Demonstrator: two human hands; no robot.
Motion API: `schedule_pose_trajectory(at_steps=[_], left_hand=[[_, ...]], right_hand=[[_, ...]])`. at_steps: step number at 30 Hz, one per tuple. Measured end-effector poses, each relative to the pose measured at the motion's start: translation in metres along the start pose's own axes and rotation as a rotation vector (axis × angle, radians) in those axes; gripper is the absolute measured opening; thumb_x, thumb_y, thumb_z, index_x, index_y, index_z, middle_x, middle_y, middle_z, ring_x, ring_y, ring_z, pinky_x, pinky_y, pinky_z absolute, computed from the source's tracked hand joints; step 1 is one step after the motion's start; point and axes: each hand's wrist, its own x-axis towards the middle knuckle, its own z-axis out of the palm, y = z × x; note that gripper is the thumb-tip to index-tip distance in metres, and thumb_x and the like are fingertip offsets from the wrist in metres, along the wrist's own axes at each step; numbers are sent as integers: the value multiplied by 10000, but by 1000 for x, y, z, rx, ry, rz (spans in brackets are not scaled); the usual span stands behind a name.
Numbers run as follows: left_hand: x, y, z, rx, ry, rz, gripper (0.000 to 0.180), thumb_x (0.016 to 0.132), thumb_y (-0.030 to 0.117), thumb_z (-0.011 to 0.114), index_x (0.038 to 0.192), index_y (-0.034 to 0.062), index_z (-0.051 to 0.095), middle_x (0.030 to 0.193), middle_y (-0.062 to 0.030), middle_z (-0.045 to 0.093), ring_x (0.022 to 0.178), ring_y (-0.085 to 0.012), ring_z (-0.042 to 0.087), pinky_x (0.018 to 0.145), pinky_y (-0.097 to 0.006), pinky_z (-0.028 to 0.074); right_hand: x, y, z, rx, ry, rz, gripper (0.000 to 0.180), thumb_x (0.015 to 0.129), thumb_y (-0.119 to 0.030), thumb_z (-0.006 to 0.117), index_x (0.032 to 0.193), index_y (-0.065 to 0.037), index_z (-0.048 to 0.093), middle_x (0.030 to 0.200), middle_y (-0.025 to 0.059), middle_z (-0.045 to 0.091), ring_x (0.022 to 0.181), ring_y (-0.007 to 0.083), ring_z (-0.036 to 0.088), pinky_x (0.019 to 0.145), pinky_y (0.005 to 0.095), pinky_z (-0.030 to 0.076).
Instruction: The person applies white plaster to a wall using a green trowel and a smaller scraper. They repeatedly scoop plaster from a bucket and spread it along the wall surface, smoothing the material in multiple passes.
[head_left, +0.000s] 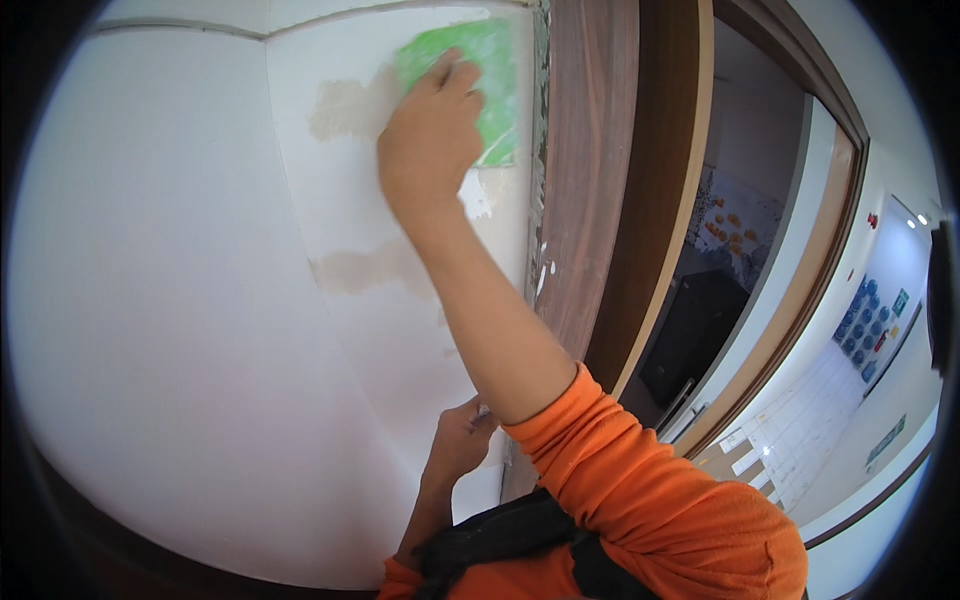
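My right hand [430,140] is raised high against a white wall [180,250] and presses a green flat pad [490,75] onto it, close to the wooden door frame [590,170]. The pad shows above and to the right of my fingers. Beige patched spots [350,108] mark the wall beside and below the hand. My left hand [458,440] sits low near the wall's edge, fingers curled around something small that I cannot make out. An orange sleeve [650,490] covers my right upper arm.
The brown door frame runs down the right of the wall, with paint flecks on its edge. Through the open doorway lie a dark cabinet [695,330], a tiled floor [800,425] and a corridor wall with blue round items [862,318].
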Motion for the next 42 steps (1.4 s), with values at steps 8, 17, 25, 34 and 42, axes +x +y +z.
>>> schedule_pose_trajectory(at_steps=[8, 17, 25, 34, 42], left_hand=[[3, -14, 6, 95, 20, 209, 265, 999, 136, 608, 1223, 18, 686, 976, -199, 757, 887, -250, 741, 804, -347, 547], [6, -18, 11, -61, 15, 196, 325, 981, 132, 628, 1262, -28, 666, 980, -191, 765, 875, -183, 727, 804, -317, 546], [9, -28, 8, -111, 63, 166, 311, 988, 158, 644, 1235, -27, 679, 924, -176, 763, 819, -166, 708, 761, -315, 535], [6, -16, 0, -67, 25, 69, 298, 994, 170, 656, 1207, -36, 685, 878, -121, 753, 805, -108, 655, 746, -312, 528], [5, -6, -28, -460, 338, 51, 269, 992, 92, 624, 1230, -11, 694, 985, -45, 708, 821, -106, 637, 687, -272, 496]], right_hand=[[-73, -19, -67, 425, -231, -315, 570, 833, 20, 599, 1395, 82, 532, 1164, 168, 522, 918, 288, 620, 604, 364, 585], [-12, 12, -73, 141, -124, -157, 503, 870, 30, 555, 1373, 29, 581, 1210, 163, 548, 900, 320, 642, 664, 447, 579], [-15, 48, -71, 155, 7, -79, 584, 817, 38, 611, 1394, 86, 530, 1204, 187, 517, 836, 345, 675, 641, 430, 575], [-59, -7, -81, 293, -463, -299, 589, 844, 39, 567, 1431, 24, 522, 1228, 192, 535, 959, 327, 668, 609, 412, 583], [-42, 84, -106, 648, -273, -175, 442, 913, -18, 660, 1351, 4, 600, 1194, 172, 654, 926, 264, 701, 775, 355, 572]])
